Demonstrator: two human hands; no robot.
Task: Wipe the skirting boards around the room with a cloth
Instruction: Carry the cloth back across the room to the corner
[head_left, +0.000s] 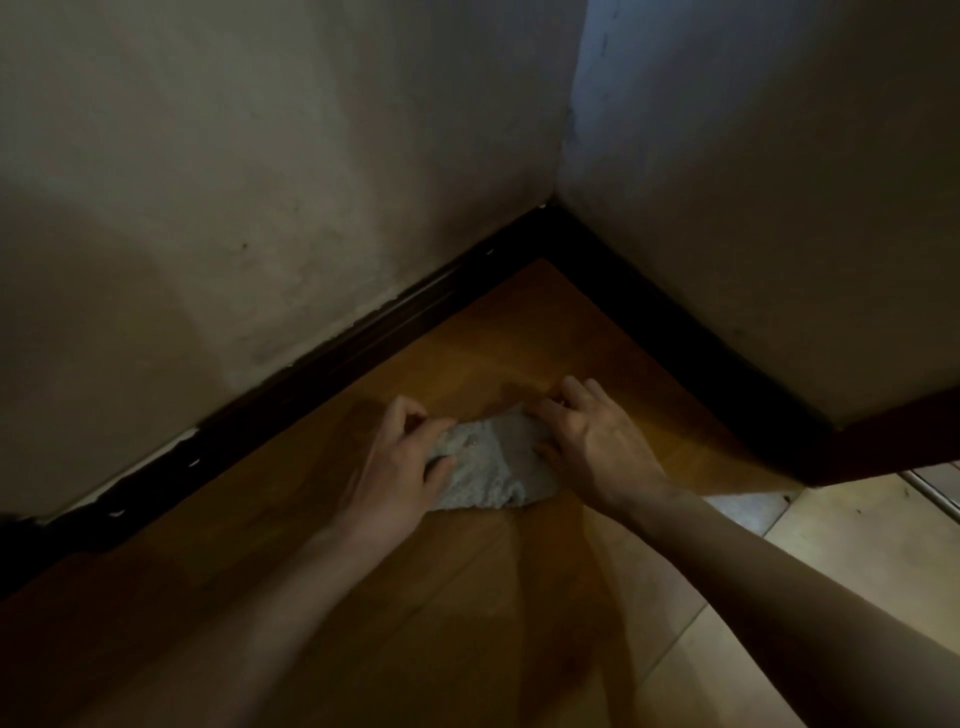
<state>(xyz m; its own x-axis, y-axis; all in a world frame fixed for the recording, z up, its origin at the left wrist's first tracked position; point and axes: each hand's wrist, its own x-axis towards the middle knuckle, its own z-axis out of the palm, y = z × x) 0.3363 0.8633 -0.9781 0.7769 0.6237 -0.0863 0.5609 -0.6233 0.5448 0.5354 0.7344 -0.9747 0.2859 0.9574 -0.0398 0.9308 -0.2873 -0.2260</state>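
Observation:
A pale grey fluffy cloth (491, 465) lies bunched on the wooden floor in a room corner. My left hand (400, 457) grips its left end with curled fingers. My right hand (587, 436) holds its right end, fingers bent over the fabric. A dark skirting board (332, 364) runs along the left wall, a hand's width beyond the cloth. A second dark skirting board (675, 332) follows the right wall, and the two meet at the corner above the hands.
The orange-brown wooden floor (415, 623) fills the foreground. Pale floor tiles (831, 561) begin at the lower right past a dark wall end (893, 447). Chipped white paint shows along the left skirting's top edge. The corner is dim.

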